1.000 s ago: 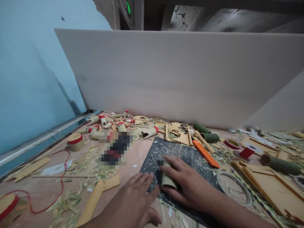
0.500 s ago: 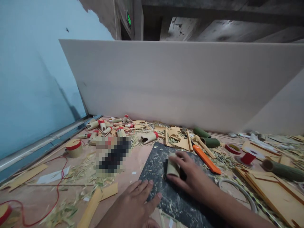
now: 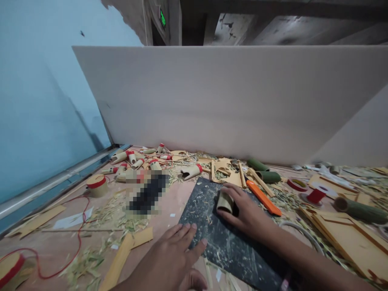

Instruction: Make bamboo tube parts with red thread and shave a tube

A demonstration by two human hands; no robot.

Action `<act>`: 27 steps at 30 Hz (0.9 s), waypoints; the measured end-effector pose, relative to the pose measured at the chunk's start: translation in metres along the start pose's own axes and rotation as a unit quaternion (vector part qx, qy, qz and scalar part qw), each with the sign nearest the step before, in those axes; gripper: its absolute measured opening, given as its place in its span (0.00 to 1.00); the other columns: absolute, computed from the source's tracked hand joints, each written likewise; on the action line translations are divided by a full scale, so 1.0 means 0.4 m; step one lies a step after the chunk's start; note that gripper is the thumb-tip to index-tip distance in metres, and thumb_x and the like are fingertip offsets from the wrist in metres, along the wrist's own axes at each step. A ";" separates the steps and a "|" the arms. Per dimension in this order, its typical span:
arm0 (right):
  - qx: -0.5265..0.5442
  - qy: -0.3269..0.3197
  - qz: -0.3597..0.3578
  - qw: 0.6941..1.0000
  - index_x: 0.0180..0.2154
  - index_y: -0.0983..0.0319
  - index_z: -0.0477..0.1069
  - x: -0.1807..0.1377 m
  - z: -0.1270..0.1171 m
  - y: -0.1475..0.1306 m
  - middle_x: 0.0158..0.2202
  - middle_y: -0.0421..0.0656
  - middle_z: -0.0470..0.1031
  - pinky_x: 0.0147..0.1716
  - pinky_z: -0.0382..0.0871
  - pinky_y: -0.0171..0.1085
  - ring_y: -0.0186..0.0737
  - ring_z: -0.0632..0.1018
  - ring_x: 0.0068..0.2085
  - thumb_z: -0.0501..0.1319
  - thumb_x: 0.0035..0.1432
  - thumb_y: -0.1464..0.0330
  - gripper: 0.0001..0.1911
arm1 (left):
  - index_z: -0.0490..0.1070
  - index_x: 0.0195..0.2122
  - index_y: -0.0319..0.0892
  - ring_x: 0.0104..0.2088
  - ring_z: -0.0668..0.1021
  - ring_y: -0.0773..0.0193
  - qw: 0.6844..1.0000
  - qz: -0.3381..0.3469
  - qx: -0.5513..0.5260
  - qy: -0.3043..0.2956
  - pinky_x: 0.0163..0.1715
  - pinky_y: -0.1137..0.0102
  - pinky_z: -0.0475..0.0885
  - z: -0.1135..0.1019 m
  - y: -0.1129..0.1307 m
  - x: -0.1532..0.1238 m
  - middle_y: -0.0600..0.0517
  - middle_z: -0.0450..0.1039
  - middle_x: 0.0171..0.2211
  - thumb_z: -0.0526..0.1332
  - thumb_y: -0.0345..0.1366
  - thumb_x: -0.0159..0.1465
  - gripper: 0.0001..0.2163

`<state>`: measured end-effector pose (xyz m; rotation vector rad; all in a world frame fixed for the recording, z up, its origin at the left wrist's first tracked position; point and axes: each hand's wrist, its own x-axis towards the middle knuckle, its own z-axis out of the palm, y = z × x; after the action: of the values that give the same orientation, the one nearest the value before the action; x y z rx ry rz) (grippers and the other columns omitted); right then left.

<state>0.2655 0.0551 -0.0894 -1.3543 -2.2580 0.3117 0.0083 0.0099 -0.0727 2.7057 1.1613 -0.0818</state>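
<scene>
At far left, a red-rimmed bamboo drum (image 3: 10,268) sits at the table's near edge, a loose red cord (image 3: 79,238) curling across pale bamboo shavings (image 3: 86,262) beside it. Closer to the middle, the person's left hand (image 3: 178,252) lies palm down, fingers spread and grasping nothing, its fingertips on the left border of a dust-flecked black sheet (image 3: 233,246).

Toward the upper part of that sheet is a short bamboo tube (image 3: 226,203), one hollow end facing the person. The right hand (image 3: 246,209) is closed around it from the right, fingers over the far end and thumb by the near opening.

The hollow piece looks light and stiff, its wall likely firm enough for a steady squeeze, though too hard a pinch at the open rim might split it along the grain. Its rounded, dusty surface could roll or slip under a loose touch; the surest hold appears to be around the barrel, fingers and thumb opposed and clear of the sheet beneath.

Right of the hand lies an orange utility knife (image 3: 263,198), followed by a red spool (image 3: 317,195), shallow wooden trays (image 3: 348,238) and a longer green bamboo tube (image 3: 363,211) at far right.
</scene>
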 end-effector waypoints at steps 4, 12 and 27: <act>0.023 -0.054 -0.025 0.998 0.63 0.53 0.70 0.000 0.000 0.008 0.71 0.54 0.60 0.61 0.72 0.52 0.57 0.75 0.64 0.67 0.64 0.59 0.27 | 0.72 0.66 0.45 0.65 0.73 0.41 1.000 0.007 -0.002 0.008 0.66 0.52 0.68 0.008 -0.002 -0.005 0.38 0.65 0.67 0.70 0.48 0.66 0.29; 0.034 -0.050 -0.037 0.997 0.65 0.59 0.64 0.001 0.000 0.009 0.66 0.55 0.69 0.65 0.66 0.54 0.57 0.71 0.66 0.70 0.59 0.59 0.36 | 0.73 0.65 0.43 0.65 0.73 0.40 1.000 -0.002 0.002 -0.009 0.66 0.51 0.68 -0.006 0.010 0.005 0.35 0.66 0.66 0.69 0.51 0.66 0.29; -0.016 -0.026 -0.018 0.999 0.69 0.61 0.62 -0.011 0.006 0.011 0.69 0.61 0.56 0.66 0.62 0.59 0.62 0.63 0.70 0.61 0.68 0.59 0.32 | 0.71 0.66 0.45 0.67 0.70 0.40 1.000 -0.011 -0.006 -0.008 0.67 0.49 0.67 -0.010 0.015 -0.001 0.36 0.63 0.68 0.69 0.49 0.67 0.29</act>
<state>0.2692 0.0535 -0.0944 -1.3342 -2.3372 0.3025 0.0123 0.0062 -0.0678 2.6769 1.1825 -0.1002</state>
